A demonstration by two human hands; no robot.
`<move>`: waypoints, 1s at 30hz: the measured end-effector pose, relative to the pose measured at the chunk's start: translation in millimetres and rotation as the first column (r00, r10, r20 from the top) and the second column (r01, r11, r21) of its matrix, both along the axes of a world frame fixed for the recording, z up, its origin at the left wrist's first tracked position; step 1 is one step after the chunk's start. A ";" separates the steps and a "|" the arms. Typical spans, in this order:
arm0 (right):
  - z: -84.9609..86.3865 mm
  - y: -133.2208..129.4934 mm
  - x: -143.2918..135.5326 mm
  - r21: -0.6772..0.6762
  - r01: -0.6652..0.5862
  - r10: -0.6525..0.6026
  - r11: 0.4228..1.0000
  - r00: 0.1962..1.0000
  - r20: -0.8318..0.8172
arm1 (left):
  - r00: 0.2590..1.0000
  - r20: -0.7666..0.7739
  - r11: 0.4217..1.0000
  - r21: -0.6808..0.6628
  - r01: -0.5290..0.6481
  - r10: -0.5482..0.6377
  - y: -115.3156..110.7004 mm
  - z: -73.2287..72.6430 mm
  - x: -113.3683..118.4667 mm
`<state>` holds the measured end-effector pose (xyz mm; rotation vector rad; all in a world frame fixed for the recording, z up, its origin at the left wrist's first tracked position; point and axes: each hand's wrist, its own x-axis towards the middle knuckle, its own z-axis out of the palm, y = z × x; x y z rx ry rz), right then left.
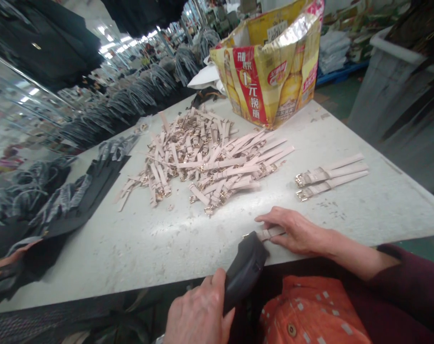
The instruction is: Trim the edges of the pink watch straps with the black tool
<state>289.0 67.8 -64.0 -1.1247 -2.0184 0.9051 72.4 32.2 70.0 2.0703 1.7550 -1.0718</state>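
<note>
My left hand [200, 308] is wrapped round the handle of a black handheld tool [246, 270], whose head rests over the buckle end of a beige strap [270, 233] near the table's front edge. Fingers of my right hand [298, 231] pinch that strap's other end from the right. Beyond them, a big heap of beige straps with gold buckles [202, 157] covers the middle of the table. Several straps [331, 177] lie side by side to the right, buckles to the left.
A yellow and red cardboard box [270, 81] stands at the table's [148, 258] back. Dark pieces with wrapped straps [84, 200] lie along the left edge. Another person's hand [12, 258] shows at far left. A grey bin [378, 86] stands behind on the right.
</note>
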 end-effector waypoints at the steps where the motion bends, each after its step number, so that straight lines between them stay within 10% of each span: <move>1: 0.9 -0.1 0.2 0.001 -0.003 0.003 1.000 1.000 0.000 | 1.000 0.000 1.000 0.001 0.003 -0.003 1.2 -0.3 -1.4; 30: 1.1 -1.7 2.6 -0.029 0.012 -0.011 1.000 0.999 0.032 | 0.961 0.263 0.987 0.153 0.050 -0.090 22.7 -27.3 -9.4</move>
